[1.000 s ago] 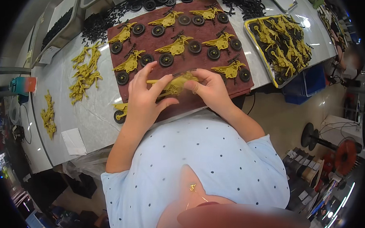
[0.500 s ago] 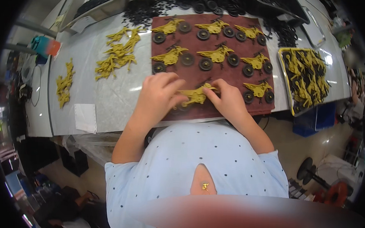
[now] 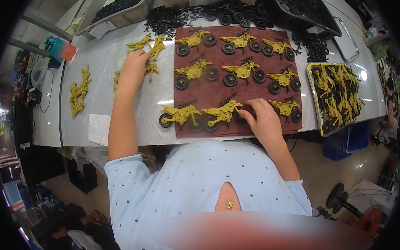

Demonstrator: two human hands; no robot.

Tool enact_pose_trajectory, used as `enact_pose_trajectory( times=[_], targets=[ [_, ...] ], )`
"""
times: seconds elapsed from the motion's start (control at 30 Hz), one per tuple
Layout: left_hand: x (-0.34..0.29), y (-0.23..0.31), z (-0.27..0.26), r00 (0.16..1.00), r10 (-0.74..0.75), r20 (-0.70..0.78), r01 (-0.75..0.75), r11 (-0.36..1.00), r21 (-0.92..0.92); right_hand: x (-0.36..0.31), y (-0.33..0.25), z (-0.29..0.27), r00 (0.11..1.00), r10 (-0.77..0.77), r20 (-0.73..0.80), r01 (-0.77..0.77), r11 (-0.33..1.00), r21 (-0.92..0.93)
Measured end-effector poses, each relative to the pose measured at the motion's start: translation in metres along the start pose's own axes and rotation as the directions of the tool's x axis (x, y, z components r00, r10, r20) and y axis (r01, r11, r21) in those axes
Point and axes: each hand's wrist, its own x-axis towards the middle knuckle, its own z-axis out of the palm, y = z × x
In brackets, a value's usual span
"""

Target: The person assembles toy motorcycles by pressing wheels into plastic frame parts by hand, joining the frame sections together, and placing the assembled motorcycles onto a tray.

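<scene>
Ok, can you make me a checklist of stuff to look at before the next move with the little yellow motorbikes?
1. Left hand at the loose yellow parts: ok.
2. Left hand gripping a part: cannot tell, its fingertips are hidden.
3. Right hand by the front-middle motorbike: ok, it is at that bike's front end.
4. Front-left motorbike wholly on the red cloth: not ok, its rear wheel sticks out past the left edge.
5. Loose black wheels on the table: ok, heaped behind the cloth.
6. Yellow-rimmed tray free of parts: not ok, yellow and black pieces fill it.
</scene>
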Motion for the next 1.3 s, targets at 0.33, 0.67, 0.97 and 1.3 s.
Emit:
enact_pose_trajectory(
  times=[0.33,0.67,0.97,1.3],
  targets=[
    [0.009,0.030,-0.046,0.914,-0.213,-0.346,0.063,0.916,-0.397,0.008,0.001,-0.014,0.986,0.048,-0.162,0.004,0.952,0.306],
    [0.032,0.207,-0.074,0.972,0.100,0.211,0.164,0.352,-0.921,0.022,-0.008,-0.034,0.991,0.133,-0.011,-0.054,0.477,0.877],
    [0.048,0.316,-0.027,0.878,0.446,-0.176,-0.404,0.490,-0.772,-0.017,0.065,-0.074,0.883,0.443,-0.153,0.027,0.278,0.960],
    [0.023,0.350,0.029,0.743,0.662,-0.096,-0.642,0.664,-0.384,-0.049,0.108,-0.066,0.801,0.568,-0.190,-0.211,0.564,0.799]
  ],
)
